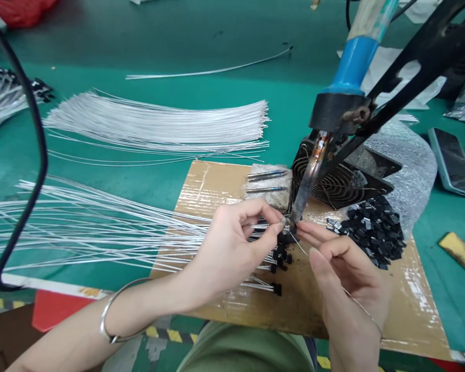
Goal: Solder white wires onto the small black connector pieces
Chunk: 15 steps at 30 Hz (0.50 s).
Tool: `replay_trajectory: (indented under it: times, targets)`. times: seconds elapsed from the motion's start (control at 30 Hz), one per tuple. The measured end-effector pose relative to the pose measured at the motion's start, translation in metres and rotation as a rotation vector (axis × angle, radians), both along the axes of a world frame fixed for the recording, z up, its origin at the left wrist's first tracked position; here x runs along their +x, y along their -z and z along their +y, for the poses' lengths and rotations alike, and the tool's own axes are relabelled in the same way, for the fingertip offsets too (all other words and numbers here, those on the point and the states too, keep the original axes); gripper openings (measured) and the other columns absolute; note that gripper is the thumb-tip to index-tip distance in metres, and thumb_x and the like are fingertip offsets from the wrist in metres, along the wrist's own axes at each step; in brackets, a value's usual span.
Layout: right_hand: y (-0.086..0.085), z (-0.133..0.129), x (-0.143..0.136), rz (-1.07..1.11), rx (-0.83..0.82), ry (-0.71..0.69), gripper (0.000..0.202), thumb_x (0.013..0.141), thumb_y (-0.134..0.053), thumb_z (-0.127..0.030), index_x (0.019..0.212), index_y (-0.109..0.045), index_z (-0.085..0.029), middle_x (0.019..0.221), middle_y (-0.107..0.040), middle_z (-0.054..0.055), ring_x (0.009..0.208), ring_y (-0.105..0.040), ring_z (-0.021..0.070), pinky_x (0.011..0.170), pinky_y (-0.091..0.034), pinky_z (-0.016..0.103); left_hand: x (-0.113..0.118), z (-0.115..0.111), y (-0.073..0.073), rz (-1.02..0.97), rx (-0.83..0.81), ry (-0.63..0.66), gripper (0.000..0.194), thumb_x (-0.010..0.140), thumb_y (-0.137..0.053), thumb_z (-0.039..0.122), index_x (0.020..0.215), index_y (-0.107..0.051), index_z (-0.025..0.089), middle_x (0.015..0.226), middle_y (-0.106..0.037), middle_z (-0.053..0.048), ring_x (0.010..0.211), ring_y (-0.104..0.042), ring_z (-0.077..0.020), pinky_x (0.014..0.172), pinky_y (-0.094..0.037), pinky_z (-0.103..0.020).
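My left hand [232, 248] is closed in a pinch, thumb and forefinger on what looks like a white wire right at the soldering iron's tip; the fingers hide most of it. Thin solder wire [300, 246] runs from the tip to my right hand [349, 279], which is closed around it, and trails over the palm. The right fingertips reach a small black connector [292, 229] under the tip. The soldering iron [308, 178] points down from a black stand, close to both hands. Finished-looking white wires with black connectors [276, 289] lie beneath my left hand.
A black connector pile [372, 232] lies right on the cardboard [406, 299]. Behind the iron is a fan [333, 181]; spare tips [267, 175] lie beside it. White wire bundle [163, 119], phone [453, 160], yellow sponge [460, 253] and black cable [39, 129] surround the work.
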State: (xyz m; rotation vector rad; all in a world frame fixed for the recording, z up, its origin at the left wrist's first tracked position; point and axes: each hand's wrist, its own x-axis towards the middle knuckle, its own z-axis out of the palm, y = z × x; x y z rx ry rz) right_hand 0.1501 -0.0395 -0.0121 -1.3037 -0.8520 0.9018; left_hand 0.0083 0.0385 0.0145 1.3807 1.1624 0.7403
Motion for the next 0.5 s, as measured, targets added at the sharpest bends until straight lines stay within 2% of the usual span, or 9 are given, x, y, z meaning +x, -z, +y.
replay_trajectory:
  times: [0.13,0.37,0.5]
  targets:
    - [-0.0008,-0.0017,-0.0008,-0.003,-0.003,-0.001,0.022,0.094,-0.07,-0.014,0.074,-0.065,-0.023,0.114,-0.083,0.003,0.112,-0.078,0.0171,0.097,-0.062,0.024,0.0002,0.0002,-0.0006,0.008,0.006,-0.012,0.008,0.084,-0.066,0.017,0.076,-0.068,0.016,0.08,-0.074,-0.004,0.076,-0.066,-0.0161,0.069,-0.05,-0.027]
    - [-0.002,-0.0032,-0.0004,-0.001,0.004,0.02,0.021,0.093,-0.072,-0.015,0.074,-0.065,-0.022,0.114,-0.082,0.007,0.111,-0.078,0.0219,0.095,-0.064,0.03,-0.0014,-0.0007,-0.0015,0.014,0.022,-0.012,0.008,0.085,-0.066,0.019,0.078,-0.069,0.016,0.081,-0.075,-0.004,0.077,-0.068,-0.0168,0.064,-0.048,-0.027]
    - [-0.0011,-0.0047,-0.0002,0.007,0.006,-0.004,0.022,0.095,-0.071,-0.015,0.075,-0.065,-0.022,0.117,-0.082,0.004,0.113,-0.078,0.0185,0.098,-0.062,0.024,-0.0009,-0.0019,-0.0008,0.01,0.031,-0.013,0.009,0.085,-0.065,0.018,0.077,-0.069,0.016,0.081,-0.075,-0.004,0.075,-0.067,-0.016,0.064,-0.048,-0.026]
